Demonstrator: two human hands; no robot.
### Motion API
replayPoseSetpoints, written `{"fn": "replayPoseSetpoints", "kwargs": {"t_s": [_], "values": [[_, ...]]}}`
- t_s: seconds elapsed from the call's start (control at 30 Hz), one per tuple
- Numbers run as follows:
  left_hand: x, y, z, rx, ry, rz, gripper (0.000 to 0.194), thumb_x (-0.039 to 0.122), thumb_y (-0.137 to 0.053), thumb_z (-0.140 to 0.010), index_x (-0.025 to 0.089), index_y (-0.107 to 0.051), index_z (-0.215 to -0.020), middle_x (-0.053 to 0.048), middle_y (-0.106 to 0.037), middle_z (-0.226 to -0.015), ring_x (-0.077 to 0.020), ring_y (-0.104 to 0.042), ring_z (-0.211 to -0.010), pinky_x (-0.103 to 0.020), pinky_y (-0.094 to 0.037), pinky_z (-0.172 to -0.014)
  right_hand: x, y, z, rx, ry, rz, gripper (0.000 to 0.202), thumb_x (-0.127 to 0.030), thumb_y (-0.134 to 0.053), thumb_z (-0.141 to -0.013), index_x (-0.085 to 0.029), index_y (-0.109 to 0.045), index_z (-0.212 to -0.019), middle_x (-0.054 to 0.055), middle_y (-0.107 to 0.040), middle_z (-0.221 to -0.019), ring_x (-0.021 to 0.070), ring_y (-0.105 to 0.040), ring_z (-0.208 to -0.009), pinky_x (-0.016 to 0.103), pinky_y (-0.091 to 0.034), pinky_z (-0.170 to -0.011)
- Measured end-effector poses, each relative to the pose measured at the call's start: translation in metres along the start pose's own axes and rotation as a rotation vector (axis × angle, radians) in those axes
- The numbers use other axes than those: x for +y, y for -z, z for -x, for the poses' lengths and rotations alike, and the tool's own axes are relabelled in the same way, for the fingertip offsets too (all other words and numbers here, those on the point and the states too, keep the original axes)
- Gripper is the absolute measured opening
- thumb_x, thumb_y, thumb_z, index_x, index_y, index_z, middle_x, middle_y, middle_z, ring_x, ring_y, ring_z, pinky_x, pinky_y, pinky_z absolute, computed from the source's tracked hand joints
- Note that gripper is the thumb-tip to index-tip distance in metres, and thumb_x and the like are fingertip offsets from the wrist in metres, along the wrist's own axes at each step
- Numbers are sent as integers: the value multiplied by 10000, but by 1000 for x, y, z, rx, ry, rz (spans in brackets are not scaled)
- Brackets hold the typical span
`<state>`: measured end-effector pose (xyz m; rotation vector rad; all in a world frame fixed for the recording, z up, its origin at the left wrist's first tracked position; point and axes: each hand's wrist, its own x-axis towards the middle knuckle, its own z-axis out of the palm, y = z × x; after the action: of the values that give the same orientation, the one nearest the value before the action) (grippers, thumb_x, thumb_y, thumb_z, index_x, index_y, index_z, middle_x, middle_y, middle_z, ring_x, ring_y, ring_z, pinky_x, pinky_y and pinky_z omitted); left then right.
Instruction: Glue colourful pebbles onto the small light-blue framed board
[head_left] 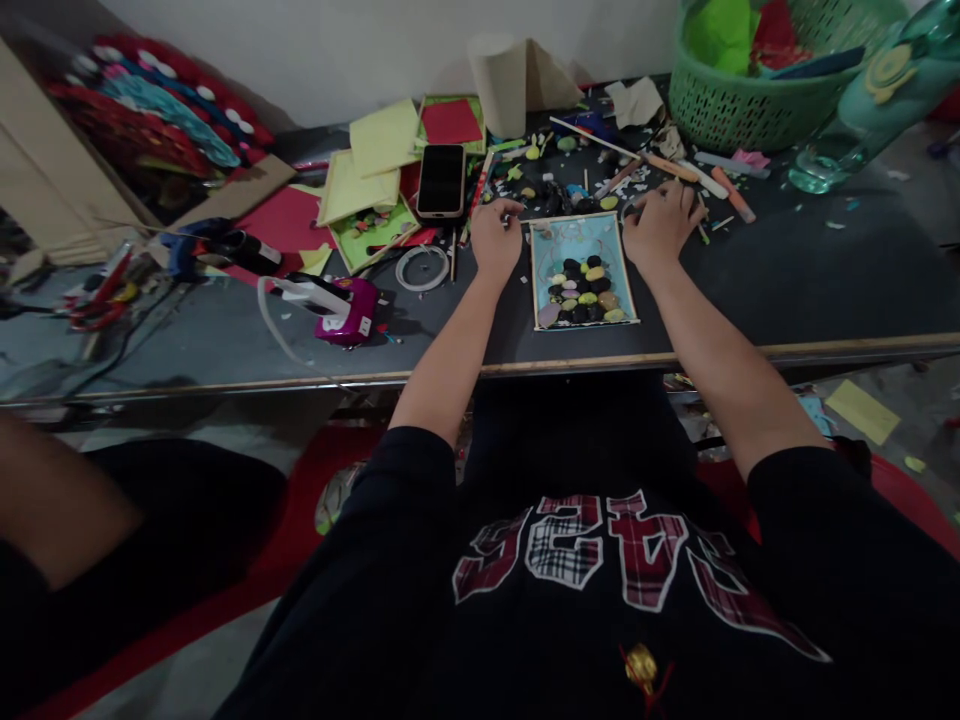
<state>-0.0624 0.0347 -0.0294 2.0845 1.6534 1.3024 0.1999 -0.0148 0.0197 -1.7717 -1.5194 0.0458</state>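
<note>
Blue framed panel [556, 250], black and yellow pebbles [586, 290] clustered inside, left hand [496, 238] parted, right hand [661, 228] grip unclear

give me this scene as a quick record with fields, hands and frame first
left hand: fingers bent, beside the upper left corner of the frame; contact unclear
right hand: right of the frame, near scattered scraps; grip unclear
frame: thin pale border, light blue backing, lying on the dark table between the forearms
pebbles: black, yellow, greenish and pinkish, grouped in the frame's near half
left side: phone, purple object
far right: green basket, bottle
</note>
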Motion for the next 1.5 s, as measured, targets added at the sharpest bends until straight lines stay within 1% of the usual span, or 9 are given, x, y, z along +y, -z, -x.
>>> {"fn": "replayPoseSetpoints", "kwargs": {"t_s": [0.17,0.33,0.43,0.53,0.63,0.87,1.1,1.23,1.5], "values": [[13,3,3,-1,-55,20,346,470,-446,-975,248,-710,-947,-95,-732,-997,-302,-628,-1153,-527,-497,-1086,12,-5,4,72,103,-37,294,-223,-643,-812,-256,-361,-734,226,-572,-1165,419,-391,-1271,751,-185,-1107],[16,2,3,-22,-183,-63,431,515,-365,-1006,260,-712,-988,-102,-724,-960,-293,-647,-1113,-502,-520,-1048,26,-16,1,15,282,-140,335,-524,-615,-887,-234,-484,-784,217,-596,-1117,425,-367,-1301,776,-216,-1114],[19,2,5,-83,-204,-72,436,543,-369,-1004,275,-672,-1168,-117,-720,-1103,-301,-607,-1210,-507,-467,-1115,21,-15,-1,-8,306,-82,314,-498,-441,-992,-217,-559,-917,201,-623,-1107,399,-469,-1271,727,-281,-1111],[32,1,12,-119,-151,-8,507,547,-410,-992,313,-490,-1434,-119,-639,-1360,-300,-564,-1289,-512,-408,-1169,12,-13,-1,-50,352,-49,363,-484,-317,-1036,-218,-560,-1077,150,-658,-1027,353,-606,-1137,665,-351,-1095],[49,0,20,-129,-153,72,614,548,-433,-985,323,-326,-1545,-127,-588,-1445,-269,-615,-1207,-467,-454,-1126,3,-13,5,-169,431,-82,427,-521,-254,-1047,-227,-551,-1137,104,-659,-964,326,-666,-1073,612,-382,-1099],[60,1,23,-310,-331,65,695,645,-423,-958,251,-383,-1529,-146,-606,-1436,-265,-639,-1187,-418,-484,-1081,-12,-12,21,-317,490,-200,443,-542,-252,-1045,-273,-482,-1311,107,-662,-1165,296,-660,-1113,520,-506,-1009],[55,0,21,-327,-380,50,677,628,-406,-973,236,-421,-1526,-147,-539,-1532,-279,-584,-1335,-424,-448,-1148,-14,-5,22,-371,553,-289,521,-583,-323,-1021,-255,-430,-1411,148,-606,-1402,283,-614,-1309,493,-494,-1097],[55,-1,21,-343,-417,32,679,596,-380,-988,220,-397,-1553,-133,-491,-1581,-288,-475,-1460,-455,-366,-1233,-17,2,23,-399,503,-288,535,-597,-386,-1009,-284,-398,-1442,122,-666,-1358,297,-657,-1267,501,-533,-1046],[60,3,22,-346,-453,29,641,624,-370,-994,297,-410,-1545,-90,-442,-1621,-283,-404,-1519,-484,-302,-1275,-18,4,23,-332,463,-247,508,-569,-402,-1014,-298,-387,-1444,97,-605,-1469,306,-662,-1268,473,-537,-1031]]}}
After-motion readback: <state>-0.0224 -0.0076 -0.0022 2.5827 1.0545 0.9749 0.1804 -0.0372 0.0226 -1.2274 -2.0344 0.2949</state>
